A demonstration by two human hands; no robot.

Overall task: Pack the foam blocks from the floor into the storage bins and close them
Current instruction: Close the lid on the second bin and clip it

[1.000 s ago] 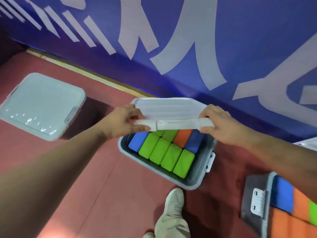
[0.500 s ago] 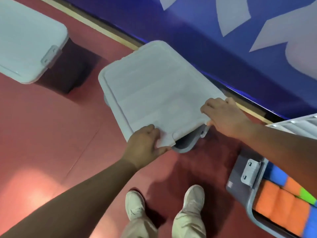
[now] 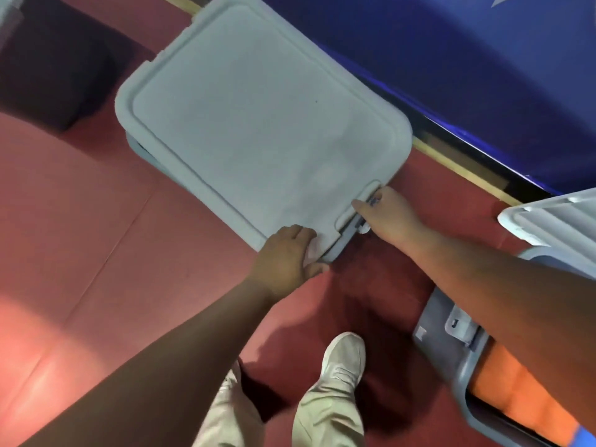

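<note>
A pale grey lid (image 3: pixel 258 117) lies on top of the grey storage bin (image 3: pixel 340 241) and covers its foam blocks. Only a strip of the bin's rim shows at the near edge. My left hand (image 3: pixel 283 258) grips the lid's near corner, fingers on top and thumb under the edge. At the bin's near-right side my right hand (image 3: pixel 392 217) pinches the bin latch (image 3: pixel 364 228), with the index finger against the lid's tab.
A second open grey bin (image 3: pixel 451 343) at the right holds orange foam blocks (image 3: pixel 516 391), and its ribbed lid (image 3: pixel 554 217) stands behind it. A blue wall (image 3: pixel 483 75) runs along the back. My shoe (image 3: pixel 343 359) stands on the red floor (image 3: pixel 96 253).
The lid has gone from tilted above the open bin to lying flat over it. My right hand has moved from the lid's edge to the latch, while my view dropped closer.
</note>
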